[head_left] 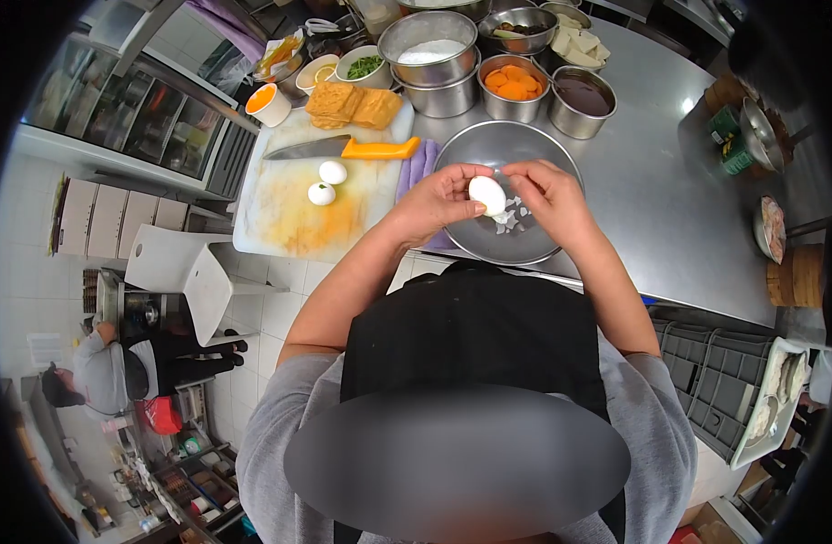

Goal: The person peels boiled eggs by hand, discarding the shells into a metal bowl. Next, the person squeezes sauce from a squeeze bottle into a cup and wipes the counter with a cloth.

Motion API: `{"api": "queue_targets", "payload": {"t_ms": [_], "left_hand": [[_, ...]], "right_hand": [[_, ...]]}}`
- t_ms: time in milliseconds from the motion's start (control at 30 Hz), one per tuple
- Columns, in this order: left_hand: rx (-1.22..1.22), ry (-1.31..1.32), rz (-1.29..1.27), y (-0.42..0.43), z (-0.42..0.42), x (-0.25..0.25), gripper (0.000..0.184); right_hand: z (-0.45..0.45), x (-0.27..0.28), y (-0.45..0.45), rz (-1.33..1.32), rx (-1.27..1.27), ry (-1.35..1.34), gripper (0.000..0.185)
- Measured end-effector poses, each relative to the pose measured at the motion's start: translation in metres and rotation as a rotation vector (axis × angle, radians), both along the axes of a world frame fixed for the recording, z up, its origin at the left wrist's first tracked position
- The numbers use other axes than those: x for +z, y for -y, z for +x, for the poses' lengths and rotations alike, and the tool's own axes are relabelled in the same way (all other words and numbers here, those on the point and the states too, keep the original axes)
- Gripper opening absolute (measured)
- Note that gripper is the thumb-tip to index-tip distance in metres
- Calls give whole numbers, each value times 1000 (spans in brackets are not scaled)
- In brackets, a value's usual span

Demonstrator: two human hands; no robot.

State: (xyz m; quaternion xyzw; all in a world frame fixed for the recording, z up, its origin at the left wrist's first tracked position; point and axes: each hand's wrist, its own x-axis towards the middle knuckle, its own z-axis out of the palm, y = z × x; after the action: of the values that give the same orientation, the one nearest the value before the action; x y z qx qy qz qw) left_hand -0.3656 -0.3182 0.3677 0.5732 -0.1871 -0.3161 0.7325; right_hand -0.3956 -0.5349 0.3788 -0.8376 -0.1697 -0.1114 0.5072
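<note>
Over a wide metal bowl point(547, 222), my left hand point(443, 192) grips a white egg point(487, 196) between thumb and fingers. My right hand point(550, 198) is closed in a pinch at the egg's upper right side, seemingly on a small bit of eggshell. Broken eggshell pieces point(508, 220) lie in the bowl below. To the left, two white eggs point(332, 171) rest on a stained cutting board point(271, 222). Behind them lies a knife with a yellow handle point(379, 149), and beyond it are blocks of fried tofu point(352, 106).
A purple cloth point(419, 168) lies between board and bowl. Along the back stand metal pots, one with orange slices point(514, 83), one with dark liquid point(583, 94), and a bowl of chopped greens point(364, 66). A white chair point(194, 276) and another person point(116, 372) are to the left.
</note>
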Motion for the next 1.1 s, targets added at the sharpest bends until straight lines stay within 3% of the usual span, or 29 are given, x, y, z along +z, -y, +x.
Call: {"api": "queue_targets", "payload": {"t_ms": [133, 333, 400, 567, 967, 1100], "left_hand": [[11, -39, -63, 4, -1, -2, 51], [17, -38, 126, 7, -8, 8, 49], [31, -31, 121, 7, -9, 8, 47], [51, -24, 150, 7, -11, 11, 45], [53, -70, 62, 3, -14, 7, 43], [82, -107, -130, 1, -15, 10, 42]], "right_hand": [[-6, 7, -9, 125, 105, -170, 18], [-7, 1, -8, -38, 92, 7, 17], [-9, 0, -9, -108, 93, 144, 16], [-12, -3, -14, -148, 64, 197, 14], [-14, -6, -10, -87, -57, 215, 9], [-12, -7, -1, -110, -122, 106, 9]]}}
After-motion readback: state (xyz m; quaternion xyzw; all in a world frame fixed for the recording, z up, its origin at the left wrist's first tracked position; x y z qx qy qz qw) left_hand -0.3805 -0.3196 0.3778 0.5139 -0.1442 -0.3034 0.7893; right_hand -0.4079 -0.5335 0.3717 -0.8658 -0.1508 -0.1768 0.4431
